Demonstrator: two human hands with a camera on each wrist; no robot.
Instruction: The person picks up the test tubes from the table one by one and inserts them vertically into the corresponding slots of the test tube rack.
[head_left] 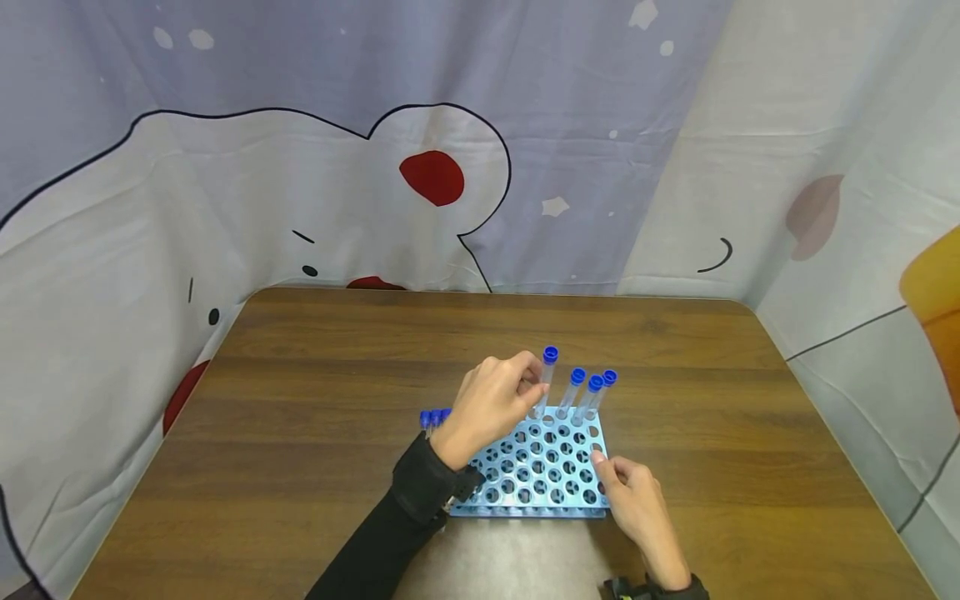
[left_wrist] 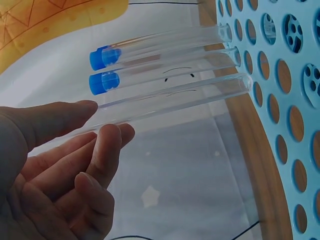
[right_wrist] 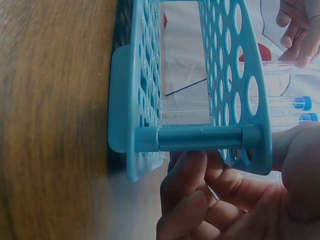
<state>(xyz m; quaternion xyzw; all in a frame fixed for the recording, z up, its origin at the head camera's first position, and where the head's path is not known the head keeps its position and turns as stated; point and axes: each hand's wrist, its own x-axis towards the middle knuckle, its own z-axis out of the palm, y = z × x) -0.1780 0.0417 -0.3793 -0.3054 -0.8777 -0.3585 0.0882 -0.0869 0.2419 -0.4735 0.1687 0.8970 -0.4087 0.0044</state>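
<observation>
A clear test tube (left_wrist: 170, 102) with a blue cap is pinched between the thumb and fingers of my left hand (head_left: 495, 400). Its lower end is at the top of the light blue test tube rack (head_left: 528, 510), by the far row of holes; the left wrist view leaves its cap out of sight. Three more capped tubes (head_left: 576, 379) lean in the rack's far right part. My right hand (head_left: 632, 500) grips the rack's right end, thumb on top and fingers by the end bar (right_wrist: 200, 137).
More blue-capped tubes (head_left: 425, 419) show at the rack's left, partly hidden behind my left hand and wrist. The rack stands on a brown wooden table (head_left: 315, 375). A patterned cloth (head_left: 225, 183) hangs behind and beside the table.
</observation>
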